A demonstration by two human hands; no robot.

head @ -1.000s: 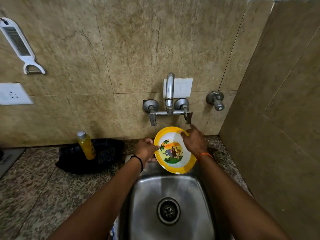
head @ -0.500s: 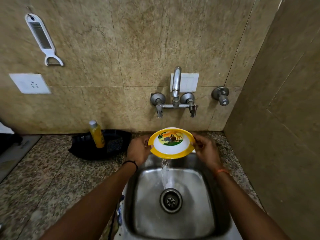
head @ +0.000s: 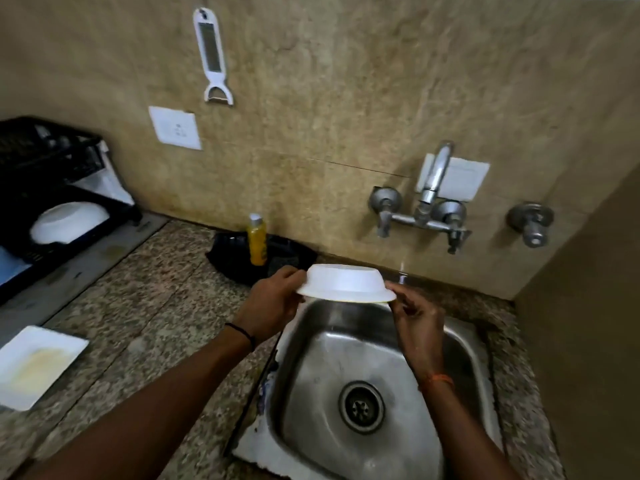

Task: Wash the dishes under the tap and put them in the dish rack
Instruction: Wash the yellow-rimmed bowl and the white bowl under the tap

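The left hand (head: 273, 303) grips the left rim of the upturned bowl (head: 346, 284), thumb on top; the right hand (head: 417, 315) pinches its right rim. The bowl hangs over the sink's (head: 460, 344) back edge, well right of the dish rack (head: 52, 161). No writing can be read.

- A home kitchen — a small steel sink (head: 349, 368) with a round drain is set into a speckled granite counter (head: 145, 306).
- A wall-mounted tap (head: 429, 188) with two valve handles juts from beige stone-look tiles (head: 329, 81).
- A white peeler (head: 213, 57) hangs on the wall above a white power socket (head: 176, 128).
- A black dish rack (head: 52, 157) at the left holds an upturned white bowl (head: 69, 222).
- A yellow bottle (head: 257, 244) stands by the wall — a smeared white square plate (head: 34, 365) lies on the counter.
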